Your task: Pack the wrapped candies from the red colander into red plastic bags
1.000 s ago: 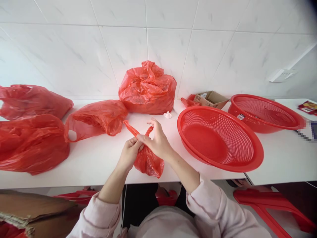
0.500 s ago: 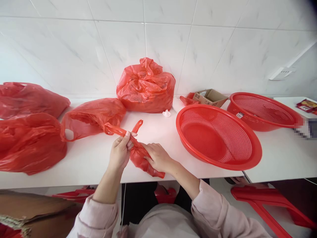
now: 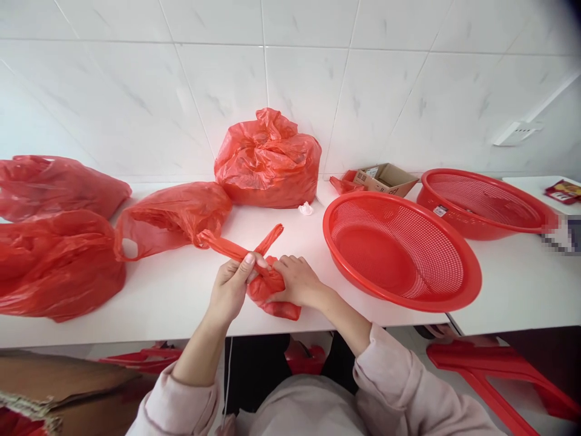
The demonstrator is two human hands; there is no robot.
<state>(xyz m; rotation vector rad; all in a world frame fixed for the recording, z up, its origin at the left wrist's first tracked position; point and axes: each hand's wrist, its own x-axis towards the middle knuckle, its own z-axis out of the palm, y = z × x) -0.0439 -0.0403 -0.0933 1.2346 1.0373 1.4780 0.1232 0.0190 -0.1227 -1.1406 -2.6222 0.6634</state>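
A small red plastic bag (image 3: 271, 284) lies near the table's front edge, its body bunched below a gathered neck. My left hand (image 3: 239, 280) is closed round the neck, thumb on top, with one handle loop stretching out to the left and the other sticking up to the right. Over the bag's right side my right hand (image 3: 297, 280) is curled, its fingers gripping the plastic. What the bag contains cannot be made out. Just beyond the left loop rests an open red plastic bag (image 3: 177, 212) on its side.
A full red bag (image 3: 267, 160) stands against the tiled wall, with a crumpled white scrap (image 3: 305, 209) beside it. More stuffed bags (image 3: 57, 266) sit at left. To the right are a red strainer basket (image 3: 381, 248), a second basket (image 3: 485, 200) and a small cardboard box (image 3: 385, 178).
Both hands and the small bag have shifted slightly right. The bag's body is more compact under my right hand, and the upper handle loop now points farther right.
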